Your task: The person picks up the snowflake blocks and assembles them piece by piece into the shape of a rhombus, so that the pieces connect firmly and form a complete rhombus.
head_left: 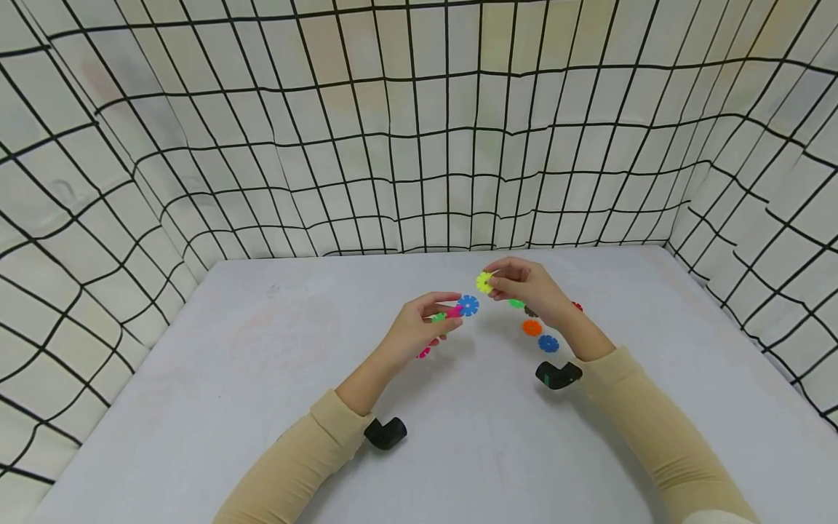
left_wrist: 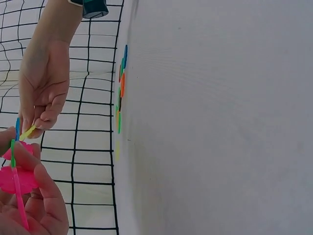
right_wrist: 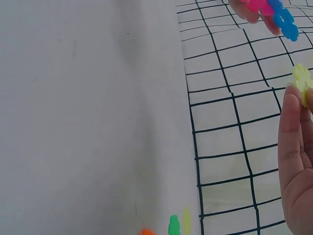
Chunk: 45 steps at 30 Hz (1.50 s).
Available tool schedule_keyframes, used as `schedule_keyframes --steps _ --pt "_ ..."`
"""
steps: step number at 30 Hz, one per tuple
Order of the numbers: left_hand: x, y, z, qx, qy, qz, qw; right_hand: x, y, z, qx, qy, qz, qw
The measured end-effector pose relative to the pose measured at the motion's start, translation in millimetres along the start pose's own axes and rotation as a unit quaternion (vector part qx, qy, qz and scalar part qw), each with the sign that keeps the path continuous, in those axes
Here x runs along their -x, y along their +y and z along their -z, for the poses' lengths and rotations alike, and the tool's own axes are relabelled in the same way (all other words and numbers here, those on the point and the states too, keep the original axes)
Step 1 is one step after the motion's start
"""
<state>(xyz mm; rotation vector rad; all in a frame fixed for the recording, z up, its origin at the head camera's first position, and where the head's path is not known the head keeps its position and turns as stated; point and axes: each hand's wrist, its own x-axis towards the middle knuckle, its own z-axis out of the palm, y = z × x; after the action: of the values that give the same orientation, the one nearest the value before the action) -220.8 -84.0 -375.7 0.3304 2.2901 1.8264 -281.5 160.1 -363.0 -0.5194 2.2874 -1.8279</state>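
My left hand grips a joined chain of notched plastic discs above the table. The chain has pink discs, a green disc and, at its far end, a blue disc. Between the thumb and fingers of my right hand is a single yellow notched disc, pinched at its edge. This yellow disc is held just beyond and to the right of the blue one in the head view. Part of the chain is hidden behind the left fingers.
Loose discs lie on the white table under and beside the right forearm, among them an orange disc, a blue disc and a green disc. Black wrist devices sit at both cuffs. A black grid on white walls surrounds the table's back and sides.
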Motion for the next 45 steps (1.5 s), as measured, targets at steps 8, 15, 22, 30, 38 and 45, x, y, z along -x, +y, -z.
schedule_keyframes --steps 8,15,22,30,38,45 --pt "1.0 -0.8 -0.3 -0.008 -0.001 0.003 1.0 4.3 1 -6 -0.014 -0.011 0.015 0.9997" --pt "1.4 -0.1 -1.1 -0.003 -0.005 0.011 0.9999 6.4 0 -10 -0.019 -0.038 0.03 0.9987" --pt "1.8 -1.4 -1.8 0.006 0.004 0.006 1.0 8.0 -1 -10 -0.014 -0.042 0.033 0.9985" --pt "0.3 0.3 -3.4 0.009 -0.005 -0.01 0.9999 9.8 0 -13 -0.024 -0.043 0.031 0.9983" --pt "1.5 0.9 -5.2 -0.013 0.009 -0.013 0.9998 9.9 5 -17 -0.037 -0.057 0.05 0.9964" --pt "3.1 3.9 -6.6 -0.033 0.022 -0.021 0.999 12.5 7 -20 -0.059 -0.064 0.046 0.9952"
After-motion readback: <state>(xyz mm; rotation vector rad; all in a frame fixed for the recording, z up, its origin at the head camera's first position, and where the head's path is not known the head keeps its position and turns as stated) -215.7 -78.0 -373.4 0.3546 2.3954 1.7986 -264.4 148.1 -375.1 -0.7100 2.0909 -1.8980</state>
